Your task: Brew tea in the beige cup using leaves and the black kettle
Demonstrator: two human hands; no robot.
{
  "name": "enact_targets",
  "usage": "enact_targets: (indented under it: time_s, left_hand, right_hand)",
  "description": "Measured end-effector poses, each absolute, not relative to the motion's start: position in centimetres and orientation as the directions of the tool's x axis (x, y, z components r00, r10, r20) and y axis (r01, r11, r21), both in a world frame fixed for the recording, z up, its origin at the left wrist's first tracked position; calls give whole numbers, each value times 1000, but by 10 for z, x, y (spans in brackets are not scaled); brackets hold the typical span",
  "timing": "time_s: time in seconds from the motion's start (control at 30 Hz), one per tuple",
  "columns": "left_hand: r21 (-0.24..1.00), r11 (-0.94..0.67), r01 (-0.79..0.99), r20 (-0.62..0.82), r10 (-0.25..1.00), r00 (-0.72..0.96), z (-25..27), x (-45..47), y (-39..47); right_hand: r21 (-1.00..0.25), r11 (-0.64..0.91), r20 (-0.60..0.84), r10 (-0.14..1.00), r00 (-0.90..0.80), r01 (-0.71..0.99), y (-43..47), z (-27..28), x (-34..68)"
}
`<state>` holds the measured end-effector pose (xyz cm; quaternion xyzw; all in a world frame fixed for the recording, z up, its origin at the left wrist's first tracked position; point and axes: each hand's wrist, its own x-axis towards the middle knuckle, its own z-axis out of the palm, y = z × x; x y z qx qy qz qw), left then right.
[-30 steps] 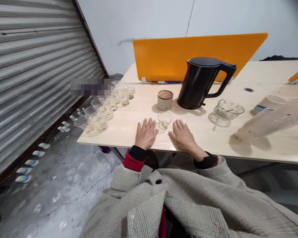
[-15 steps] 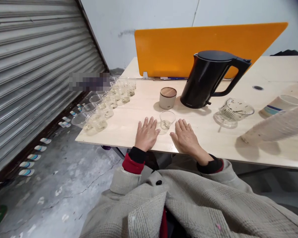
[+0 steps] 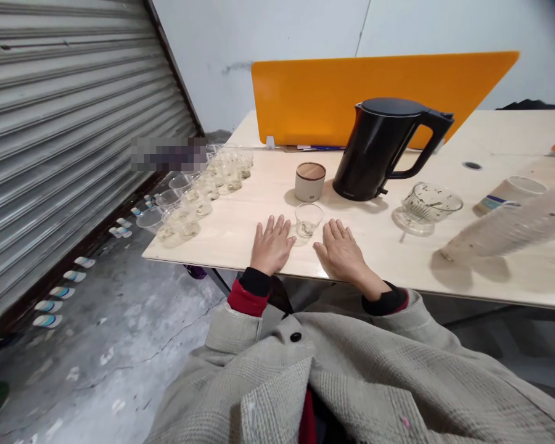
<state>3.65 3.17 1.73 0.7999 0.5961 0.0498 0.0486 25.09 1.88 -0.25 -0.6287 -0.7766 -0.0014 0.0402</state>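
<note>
"Between the left hand (image 3: 272, 248) and the right hand (image 3: 342, 251), what stands on the pale table (image 3: 268, 185)?"

"A small clear cup (image 3: 309, 217), upright, with dark bits in its bottom. It sits just beside the left thumb and near the right fingertips; whether the thumb touches it, I cannot tell."

"And the fingers themselves?"

"Both hands lie palm down and flat. The left fingers are slightly spread; the right fingers lie close together, their thumb held apart. All point away from the person."

"What is beyond the fingertips?"

"Just past the cup, a grey canister (image 3: 309, 187) with a wooden lid. Farther out and rightward, a black kettle (image 3: 379, 154), and behind that an orange panel (image 3: 305, 102)."

"To the sides?"

"Well left of the left fingers, rows of clear cups (image 3: 190, 227), several with similar bits inside. Right of the right fingers, a ribbed glass bowl (image 3: 429, 206) flecked with dark pieces."
</note>
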Motion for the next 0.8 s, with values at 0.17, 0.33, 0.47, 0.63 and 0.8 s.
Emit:
enact_targets:
  time_s: [0.17, 0.33, 0.47, 0.63, 0.8]
  left_hand:
    - [129, -284, 950, 10, 959, 285, 17, 36, 32]
    - [129, -286, 950, 13, 958, 286, 15, 36, 33]
    - [120, -287, 951, 22, 958, 286, 16, 36, 32]
    - [119, -284, 951, 31, 959, 282, 16, 36, 31]
    - [102, -290, 952, 52, 957, 286, 13, 36, 32]
  right_hand:
    - [-67, 211, 70, 976, -207, 975, 20, -4, 251]
    - [-69, 207, 58, 977, -203, 976, 21, -4, 251]
    - [-66, 217, 86, 974, -211, 974, 21, -6, 252]
    - [-55, 215, 56, 976, -212, 975, 20, -3, 250]
    - [-43, 190, 30, 982, -189, 981, 18, 4, 246]
